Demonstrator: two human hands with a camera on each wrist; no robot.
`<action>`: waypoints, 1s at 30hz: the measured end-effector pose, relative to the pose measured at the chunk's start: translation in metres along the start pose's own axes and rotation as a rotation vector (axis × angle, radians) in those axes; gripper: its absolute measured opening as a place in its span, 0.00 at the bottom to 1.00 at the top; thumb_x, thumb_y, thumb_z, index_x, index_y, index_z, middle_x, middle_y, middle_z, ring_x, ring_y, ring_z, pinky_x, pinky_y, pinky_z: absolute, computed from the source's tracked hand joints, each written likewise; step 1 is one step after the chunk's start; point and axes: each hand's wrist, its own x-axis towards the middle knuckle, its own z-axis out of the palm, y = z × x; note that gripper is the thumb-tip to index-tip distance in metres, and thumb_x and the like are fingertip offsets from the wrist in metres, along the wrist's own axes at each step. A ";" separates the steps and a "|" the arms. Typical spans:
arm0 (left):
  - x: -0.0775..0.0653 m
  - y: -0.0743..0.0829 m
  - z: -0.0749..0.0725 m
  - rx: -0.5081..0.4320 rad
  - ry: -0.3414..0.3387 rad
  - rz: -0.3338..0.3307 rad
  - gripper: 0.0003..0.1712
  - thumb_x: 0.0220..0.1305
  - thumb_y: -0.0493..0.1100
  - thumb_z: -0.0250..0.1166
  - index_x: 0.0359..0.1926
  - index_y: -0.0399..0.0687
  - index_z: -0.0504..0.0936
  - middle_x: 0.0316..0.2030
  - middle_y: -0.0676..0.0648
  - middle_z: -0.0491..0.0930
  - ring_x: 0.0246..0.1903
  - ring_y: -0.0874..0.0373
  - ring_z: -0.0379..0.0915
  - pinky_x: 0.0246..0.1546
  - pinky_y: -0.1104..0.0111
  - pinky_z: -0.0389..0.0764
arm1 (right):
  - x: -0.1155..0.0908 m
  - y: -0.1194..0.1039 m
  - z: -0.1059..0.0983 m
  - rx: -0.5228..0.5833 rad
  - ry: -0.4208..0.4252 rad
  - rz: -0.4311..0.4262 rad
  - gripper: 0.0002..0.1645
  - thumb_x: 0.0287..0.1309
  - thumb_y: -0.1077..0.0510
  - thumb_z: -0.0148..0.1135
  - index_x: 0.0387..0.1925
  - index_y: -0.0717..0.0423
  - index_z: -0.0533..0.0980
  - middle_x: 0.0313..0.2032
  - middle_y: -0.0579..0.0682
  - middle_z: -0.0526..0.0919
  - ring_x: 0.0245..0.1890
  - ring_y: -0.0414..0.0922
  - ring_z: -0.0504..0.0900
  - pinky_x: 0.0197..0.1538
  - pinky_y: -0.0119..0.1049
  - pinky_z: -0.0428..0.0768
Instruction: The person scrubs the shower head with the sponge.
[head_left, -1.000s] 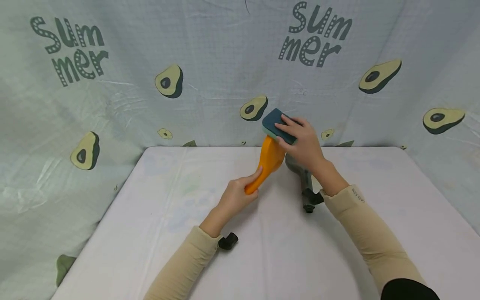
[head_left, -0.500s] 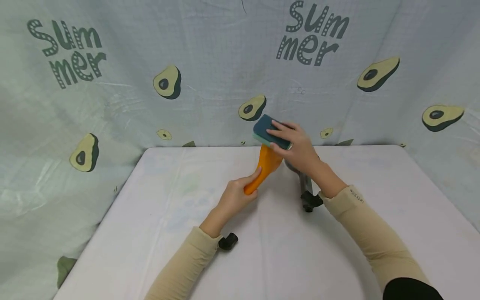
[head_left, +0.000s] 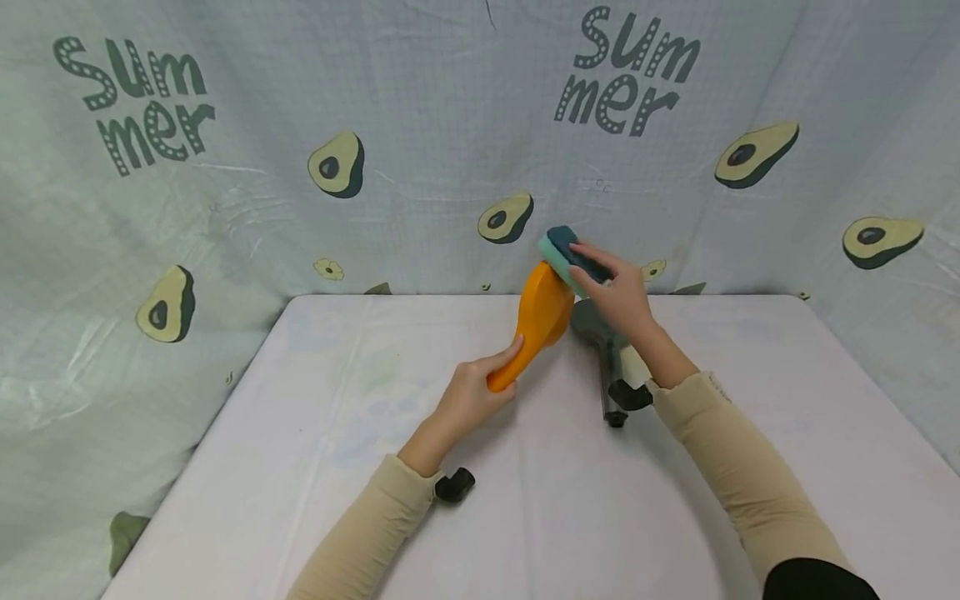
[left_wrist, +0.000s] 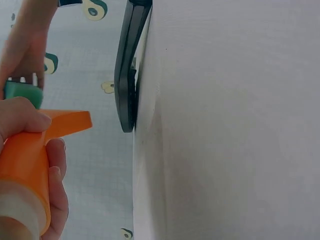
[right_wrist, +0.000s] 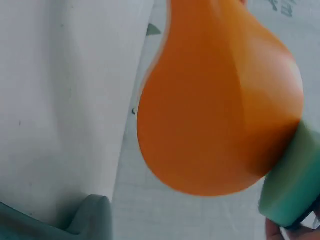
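Note:
An orange plastic scoop (head_left: 543, 310) with a broad rounded head is held above the table by my left hand (head_left: 474, 393), fingers and thumb wrapped around its hollow handle. My right hand (head_left: 621, 292) pinches a sponge (head_left: 561, 265), dark blue on one face and pale green on the other. In the right wrist view the sponge (right_wrist: 290, 182) has its green side against the edge of the orange scoop's head (right_wrist: 215, 110). A dark grey-green scoop-shaped tool (head_left: 611, 371) lies on the table below my right forearm, its head partly hidden by my right hand.
The table has a white cover (head_left: 360, 500). Behind it and at both sides hangs a pale curtain (head_left: 420, 108) printed with avocados and lettering. A black wrist-camera mount (head_left: 456, 484) sticks out beside my left cuff, another (head_left: 632, 395) beside my right.
My right hand swept the sponge down and left across the orange scoop's head, then back up and right, tilting so more green shows. My left hand keeps its hold in nearly the same place.

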 end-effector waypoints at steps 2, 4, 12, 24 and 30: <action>0.001 0.000 -0.001 -0.007 0.007 0.006 0.36 0.61 0.28 0.70 0.70 0.42 0.73 0.59 0.37 0.80 0.42 0.50 0.81 0.43 0.64 0.83 | 0.000 -0.006 0.005 -0.049 -0.010 -0.147 0.24 0.66 0.63 0.67 0.62 0.63 0.78 0.68 0.58 0.74 0.71 0.56 0.68 0.71 0.53 0.67; 0.001 0.000 -0.002 -0.012 0.012 0.008 0.36 0.61 0.28 0.70 0.70 0.42 0.73 0.59 0.37 0.80 0.44 0.49 0.82 0.45 0.62 0.84 | 0.002 -0.010 0.008 -0.101 -0.024 -0.281 0.24 0.63 0.66 0.69 0.60 0.64 0.80 0.67 0.60 0.75 0.69 0.58 0.69 0.70 0.55 0.68; 0.002 -0.002 0.001 -0.070 0.020 -0.039 0.37 0.61 0.30 0.70 0.71 0.45 0.73 0.60 0.37 0.78 0.47 0.49 0.82 0.46 0.63 0.83 | 0.001 0.000 0.005 -0.110 -0.023 -0.201 0.25 0.66 0.64 0.68 0.63 0.64 0.77 0.69 0.58 0.72 0.72 0.56 0.66 0.72 0.54 0.65; 0.000 0.001 -0.001 -0.195 0.048 -0.076 0.38 0.61 0.31 0.71 0.72 0.47 0.72 0.62 0.38 0.77 0.47 0.49 0.78 0.46 0.62 0.80 | -0.013 0.012 0.013 -0.166 0.011 -0.294 0.29 0.64 0.66 0.68 0.66 0.65 0.74 0.71 0.62 0.69 0.71 0.63 0.64 0.72 0.58 0.61; 0.002 -0.003 0.001 -0.237 0.055 -0.087 0.35 0.63 0.31 0.70 0.71 0.38 0.71 0.62 0.37 0.78 0.46 0.47 0.79 0.47 0.59 0.82 | -0.023 0.000 0.040 -0.296 -0.142 -0.766 0.32 0.50 0.68 0.78 0.59 0.63 0.81 0.65 0.65 0.75 0.68 0.68 0.68 0.69 0.60 0.66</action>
